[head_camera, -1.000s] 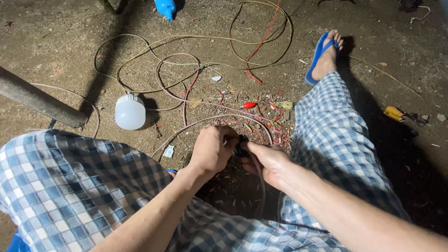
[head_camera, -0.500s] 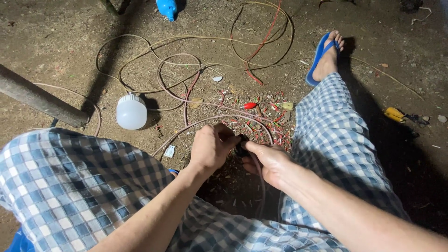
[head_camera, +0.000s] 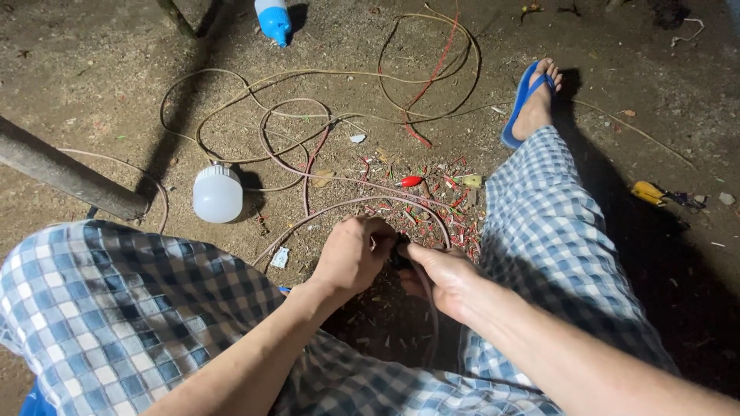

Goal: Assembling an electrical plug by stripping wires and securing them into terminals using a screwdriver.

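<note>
My left hand (head_camera: 353,254) and my right hand (head_camera: 439,276) meet between my knees, both closed around a small black fitting (head_camera: 400,253) at the end of a pale wire (head_camera: 347,206). The wire loops away over the dirt toward the tangle of cables. What the fitting is cannot be told; my fingers hide most of it. My legs in blue checked trousers (head_camera: 539,223) frame the hands on both sides.
A white bulb (head_camera: 217,194) lies on the ground at left near a grey pipe (head_camera: 69,176). Coiled tan and red wires (head_camera: 432,69), red wire scraps (head_camera: 432,192), a blue-white bulb (head_camera: 274,18), a yellow-handled tool (head_camera: 649,192) and my foot in a blue sandal (head_camera: 532,100) surround me.
The hands stay together on the fitting with only slight finger movement. The view has shifted a little.
</note>
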